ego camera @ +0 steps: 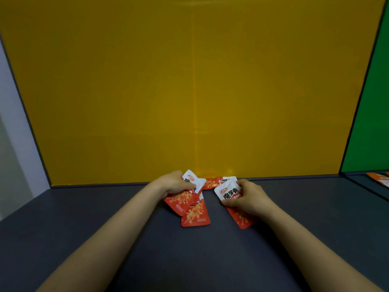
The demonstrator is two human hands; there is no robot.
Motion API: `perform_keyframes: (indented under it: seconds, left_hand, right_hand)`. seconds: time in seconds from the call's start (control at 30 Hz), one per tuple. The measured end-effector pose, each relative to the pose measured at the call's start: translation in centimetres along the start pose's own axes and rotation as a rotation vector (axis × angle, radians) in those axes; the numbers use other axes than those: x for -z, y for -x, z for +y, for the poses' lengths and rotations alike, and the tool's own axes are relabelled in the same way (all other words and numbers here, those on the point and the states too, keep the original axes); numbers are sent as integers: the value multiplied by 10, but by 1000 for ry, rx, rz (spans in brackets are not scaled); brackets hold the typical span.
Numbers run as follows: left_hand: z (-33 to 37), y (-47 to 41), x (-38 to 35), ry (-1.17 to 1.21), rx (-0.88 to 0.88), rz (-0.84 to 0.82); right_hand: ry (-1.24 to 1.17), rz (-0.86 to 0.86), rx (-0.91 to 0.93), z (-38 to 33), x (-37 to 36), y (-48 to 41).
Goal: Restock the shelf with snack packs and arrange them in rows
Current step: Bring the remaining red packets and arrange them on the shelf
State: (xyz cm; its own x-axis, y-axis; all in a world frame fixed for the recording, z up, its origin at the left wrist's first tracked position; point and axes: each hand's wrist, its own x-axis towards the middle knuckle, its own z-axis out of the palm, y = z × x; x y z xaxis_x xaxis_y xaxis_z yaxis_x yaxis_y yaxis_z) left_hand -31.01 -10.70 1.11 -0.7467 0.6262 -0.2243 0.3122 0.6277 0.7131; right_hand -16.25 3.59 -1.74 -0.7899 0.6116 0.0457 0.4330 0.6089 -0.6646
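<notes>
Several red-and-white snack packs lie near the back of the dark grey shelf. My left hand grips a snack pack from above, its white top sticking out past my fingers. Below it another pack lies flat on the shelf, partly under the held one. My right hand holds a second pack by its side, white top up and red end down. Between my hands, a further pack lies sideways against the yellow back wall.
A yellow back panel closes the shelf behind the packs. A green panel stands at the right, with orange packs on the neighbouring shelf below it. A pale wall borders the left side.
</notes>
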Motion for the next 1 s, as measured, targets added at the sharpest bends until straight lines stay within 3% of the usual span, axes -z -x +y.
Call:
perform_keyframes:
  seconds: [0.13,0.3,0.47,0.67,0.77,0.9,1.0]
  left_hand:
    - [0,-9,-11,-66,-1,84]
    - [4,-7,-18,80,54,126]
    - [2,-5,-15,116,-71,267]
    - [0,27,-7,383,-58,109]
    - [-11,42,-18,267,-86,123]
    - [-12,50,-31,-226,-55,262]
    - [-9,49,-36,-315,2,272]
  right_hand:
    - [-27,33,-31,5,-4,-8]
    - [-1,56,-43,6,-7,-14]
    - [15,60,-31,8,-9,-16]
    - [-6,63,-27,9,-9,-16]
    - [-21,64,-18,9,-9,-14]
    - [-41,70,-15,10,-9,-12]
    - [-85,79,-27,11,-9,-11]
